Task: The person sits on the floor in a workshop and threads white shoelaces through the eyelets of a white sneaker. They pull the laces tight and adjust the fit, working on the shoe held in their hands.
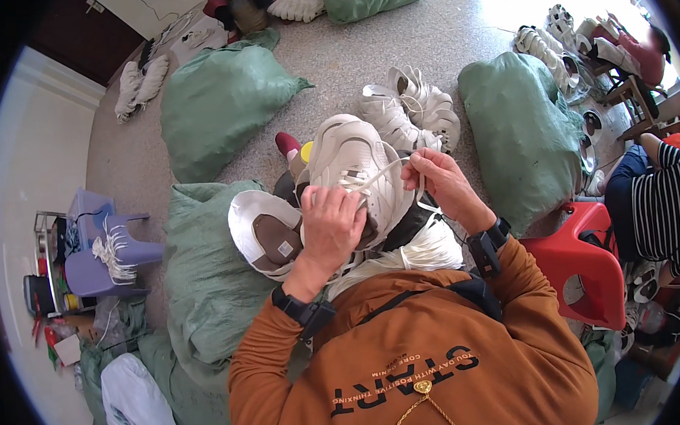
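A white and cream sneaker [342, 151] lies across my lap, its toe pointing away from me. My left hand [331, 222] is closed on its upper by the eyelets, fingers bent over the lacing. A white shoelace [385, 174] runs from the eyelets to my right hand [441, 177], which pinches it between thumb and fingers. Left of this sneaker rests another white shoe [241, 228], its brown insole facing up. A thick bundle of white laces [428, 248] sits against my waist. What my left fingertips grip underneath is hidden.
Chunky white sneakers [405, 111] stand just ahead on the speckled floor. Stuffed green sacks [224, 106] lie around me, one [518, 135] at right. A red plastic chair [592, 263] is by my right elbow; a purple stool [113, 261] holds laces at left. Other people sit at far right.
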Tool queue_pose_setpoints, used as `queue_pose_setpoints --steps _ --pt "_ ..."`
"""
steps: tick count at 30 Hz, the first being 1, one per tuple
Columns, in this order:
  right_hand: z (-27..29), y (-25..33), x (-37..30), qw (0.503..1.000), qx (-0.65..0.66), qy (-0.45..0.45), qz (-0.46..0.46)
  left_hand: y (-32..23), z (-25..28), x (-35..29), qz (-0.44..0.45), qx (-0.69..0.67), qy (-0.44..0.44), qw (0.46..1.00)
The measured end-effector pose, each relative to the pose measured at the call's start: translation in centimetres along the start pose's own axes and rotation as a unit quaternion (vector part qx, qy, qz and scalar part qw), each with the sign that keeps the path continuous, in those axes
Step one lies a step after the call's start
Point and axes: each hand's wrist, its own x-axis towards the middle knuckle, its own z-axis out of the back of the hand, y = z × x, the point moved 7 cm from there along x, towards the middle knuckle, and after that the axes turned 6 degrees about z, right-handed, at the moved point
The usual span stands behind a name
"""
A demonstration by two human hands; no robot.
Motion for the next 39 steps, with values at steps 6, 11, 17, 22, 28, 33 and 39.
queue_pose_setpoints --steps 6,11,17,22,28,33,39 --pt "-0.4 2.0 -0.3 0.999 0.019 0.008 0.031 0.4 -3.3 1.0 -0.020 0.025 0.012 0.999" --pt "2.0 0.9 -0.1 0.951 -0.293 -0.043 0.089 1.6 -1.3 0.9 -0.056 -0.028 -0.008 0.998" --pt "-7.2 4.3 -0.1 0.850 -0.402 0.015 0.342 2.2 1.6 1.1 -0.054 -0.082 -0.058 0.994" --pt "-11.0 2.6 0.9 0.945 -0.207 0.194 0.160 1.0 4.7 1.1 -0.118 -0.092 -0.122 0.981" --pt "-6.9 5.6 -1.2 0.984 0.026 0.159 0.072 2.4 4.5 -3.2 0.134 -0.231 -0.094 0.959" --pt "0.9 7.9 -5.4 0.997 0.038 -0.019 0.071 4.3 -1.1 -9.4 0.390 -0.513 0.046 0.763" --pt "9.7 8.5 -9.9 0.963 -0.241 -0.113 0.029 2.9 -2.5 -11.1 0.480 -0.645 0.053 0.592"
